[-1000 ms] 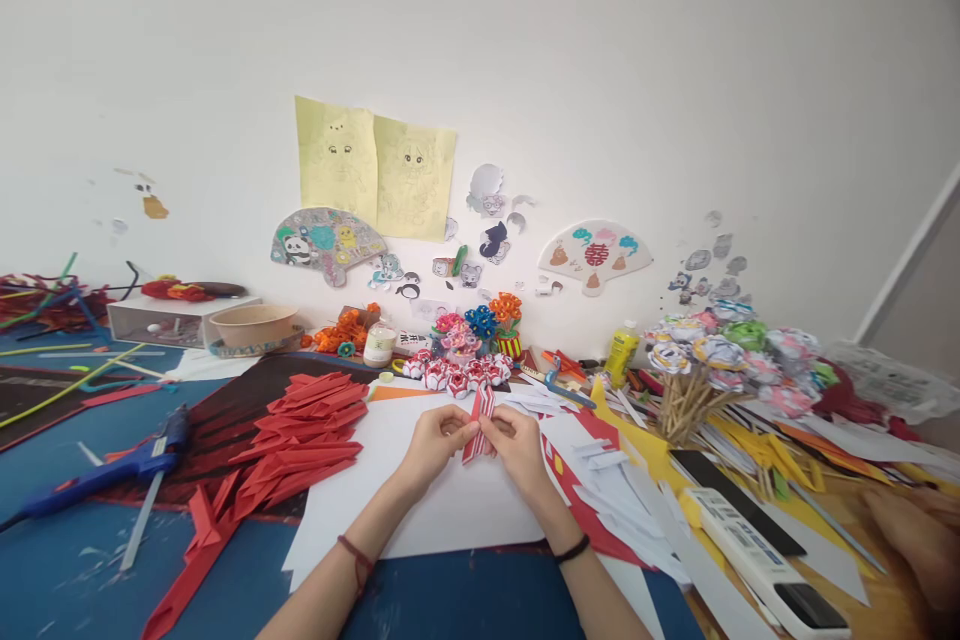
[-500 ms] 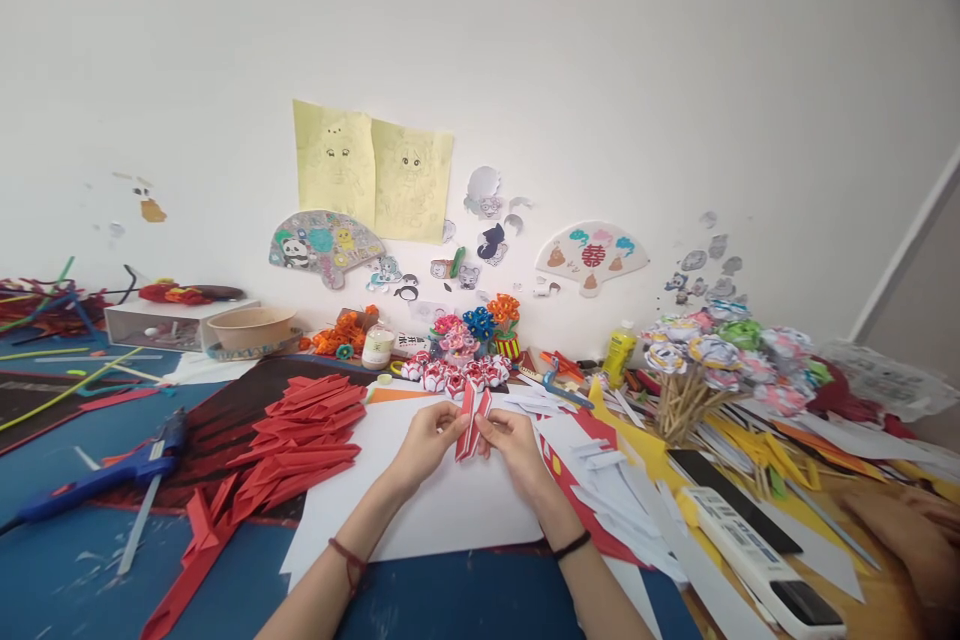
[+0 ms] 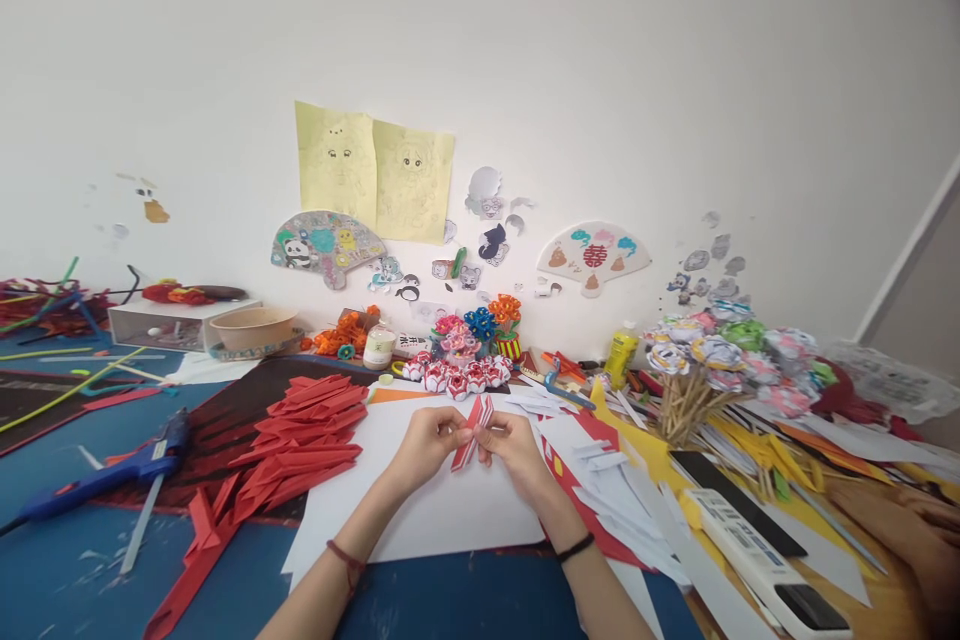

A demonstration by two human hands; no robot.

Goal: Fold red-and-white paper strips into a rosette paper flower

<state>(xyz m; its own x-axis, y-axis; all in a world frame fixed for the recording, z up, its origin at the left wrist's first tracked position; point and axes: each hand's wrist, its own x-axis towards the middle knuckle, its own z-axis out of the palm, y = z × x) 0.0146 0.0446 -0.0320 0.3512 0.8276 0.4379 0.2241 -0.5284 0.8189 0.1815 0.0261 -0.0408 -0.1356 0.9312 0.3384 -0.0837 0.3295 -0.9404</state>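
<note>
Between my two hands is a folded red-and-white paper piece [image 3: 466,453], held tilted over a white paper sheet [image 3: 420,515]. My left hand [image 3: 429,442] pinches it from the left with thumb and fingers. From the right, my right hand [image 3: 511,442] pinches the same piece, and the thumbs almost meet at its middle. Some fingertips hide behind the paper. Left of the sheet lies a pile of folded red paper strips [image 3: 307,435]. White folded paper strips [image 3: 611,490] are spread to the right. Just beyond my hands sit red-and-white paper flowers [image 3: 456,378].
A blue glue gun [image 3: 97,490] lies at the left. On the right are a bunch of paper flowers on sticks [image 3: 694,370], a white handheld device [image 3: 765,560] and a black flat object [image 3: 739,502]. Another person's hand [image 3: 900,520] rests at the far right edge.
The red-and-white paper piece has turned in my fingers, its top now leaning to the right. The gap seen between its halves has closed up. My hands stay in nearly the same place.
</note>
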